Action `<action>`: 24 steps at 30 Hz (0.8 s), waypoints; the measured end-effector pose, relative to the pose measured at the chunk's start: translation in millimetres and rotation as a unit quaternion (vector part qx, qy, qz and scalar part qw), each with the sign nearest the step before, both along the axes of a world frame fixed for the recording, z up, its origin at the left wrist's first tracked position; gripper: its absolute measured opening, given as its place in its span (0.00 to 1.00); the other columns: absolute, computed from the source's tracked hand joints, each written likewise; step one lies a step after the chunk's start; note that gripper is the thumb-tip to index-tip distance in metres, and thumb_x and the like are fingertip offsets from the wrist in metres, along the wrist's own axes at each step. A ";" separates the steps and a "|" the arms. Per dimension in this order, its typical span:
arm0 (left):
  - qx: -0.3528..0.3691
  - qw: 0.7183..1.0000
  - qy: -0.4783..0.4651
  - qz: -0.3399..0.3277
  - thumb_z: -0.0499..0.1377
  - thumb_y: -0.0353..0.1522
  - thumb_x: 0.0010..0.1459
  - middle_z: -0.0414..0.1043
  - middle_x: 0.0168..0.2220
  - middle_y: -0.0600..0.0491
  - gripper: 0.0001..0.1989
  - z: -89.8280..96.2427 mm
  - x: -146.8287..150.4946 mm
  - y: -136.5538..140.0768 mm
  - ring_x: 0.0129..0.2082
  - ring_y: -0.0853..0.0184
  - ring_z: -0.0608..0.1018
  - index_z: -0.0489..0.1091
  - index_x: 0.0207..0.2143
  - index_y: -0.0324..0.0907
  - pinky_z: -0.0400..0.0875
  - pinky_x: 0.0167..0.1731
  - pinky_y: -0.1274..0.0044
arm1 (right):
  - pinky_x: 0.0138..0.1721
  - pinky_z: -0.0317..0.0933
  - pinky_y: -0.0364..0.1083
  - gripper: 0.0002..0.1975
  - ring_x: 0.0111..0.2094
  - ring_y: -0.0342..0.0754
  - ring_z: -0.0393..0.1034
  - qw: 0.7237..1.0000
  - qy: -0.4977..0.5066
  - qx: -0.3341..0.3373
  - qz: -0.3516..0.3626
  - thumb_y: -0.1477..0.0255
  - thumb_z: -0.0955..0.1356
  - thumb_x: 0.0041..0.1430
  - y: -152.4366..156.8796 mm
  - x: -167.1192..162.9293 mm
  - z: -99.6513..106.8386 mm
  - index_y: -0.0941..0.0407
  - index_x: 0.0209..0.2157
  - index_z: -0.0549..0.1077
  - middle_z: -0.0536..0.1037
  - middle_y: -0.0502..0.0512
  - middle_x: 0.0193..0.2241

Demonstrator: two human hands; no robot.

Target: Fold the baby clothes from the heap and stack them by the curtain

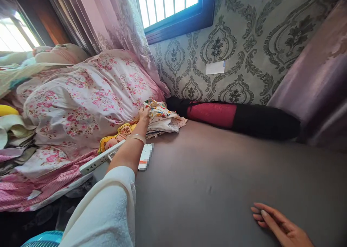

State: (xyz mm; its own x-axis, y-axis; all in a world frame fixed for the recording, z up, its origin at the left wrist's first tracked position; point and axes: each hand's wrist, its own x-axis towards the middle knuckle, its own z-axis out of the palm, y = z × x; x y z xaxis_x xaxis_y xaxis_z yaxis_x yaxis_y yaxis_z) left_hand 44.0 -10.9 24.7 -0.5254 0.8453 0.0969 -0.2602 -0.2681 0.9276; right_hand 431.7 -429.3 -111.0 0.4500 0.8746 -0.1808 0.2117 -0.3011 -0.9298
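My left hand (pixel 145 112) reaches far forward to a stack of folded cloth. Its fingers are closed on a white patterned cloth (pixel 159 109) with colourful motifs, at the top of the stack. Below it lie lighter folded cloths (pixel 164 125), one with a pinkish edge. At the lower right, my right hand (pixel 283 223) hovers over or rests on the grey-brown surface (pixel 206 189); I cannot tell which. Its fingers are loosely bent with nothing between them. Under my left forearm, a white card or box (pixel 146 155) is partly covered and pixelated.
A black and red mesh long bag (pixel 214 114) lies along the wallpapered wall. To the left are a floral-covered bed (pixel 89 95), a yellow cartoon cushion (pixel 110 142) and a white power strip (pixel 94 162). A blue fan-like object (pixel 43 239) sits at bottom left.
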 end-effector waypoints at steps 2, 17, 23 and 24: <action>0.030 0.999 -0.020 -0.021 0.56 0.21 0.47 0.66 0.22 0.60 0.07 8.2 5.0 -4.7 0.20 0.75 0.69 0.66 0.28 0.40 0.66 0.22 0.84 | 0.35 0.75 0.45 0.19 0.33 0.56 0.79 1.000 0.011 0.005 -0.002 0.53 0.71 0.35 0.3 -0.8 0.8 0.50 0.28 0.81 0.83 0.56 0.30; 0.170 0.898 -0.164 -0.371 0.56 0.30 0.49 0.78 0.35 0.50 0.05 33.6 61.9 -63.8 0.38 0.58 0.80 0.70 0.30 0.40 0.74 0.46 0.66 | 0.37 0.73 0.46 0.22 0.35 0.53 0.78 0.996 0.076 0.049 -0.006 0.51 0.74 0.39 -2.5 0.9 -13.3 0.52 0.32 0.81 0.83 0.59 0.34; 0.135 0.873 -0.183 -0.432 0.55 0.31 0.51 0.78 0.31 0.51 0.06 29.8 90.8 -87.1 0.36 0.59 0.81 0.70 0.26 0.41 0.74 0.46 0.68 | 0.41 0.71 0.46 0.26 0.38 0.52 0.77 0.995 0.082 0.052 0.016 0.48 0.72 0.44 -4.3 2.4 -19.5 0.54 0.37 0.81 0.82 0.61 0.39; 0.129 0.869 -0.192 -0.438 0.55 0.31 0.50 0.78 0.30 0.51 0.06 28.3 95.7 -90.5 0.35 0.60 0.81 0.71 0.26 0.41 0.74 0.45 0.68 | 0.41 0.71 0.46 0.27 0.38 0.52 0.77 0.995 0.079 0.054 0.019 0.47 0.72 0.45 -4.2 2.1 -19.4 0.54 0.38 0.80 0.82 0.61 0.39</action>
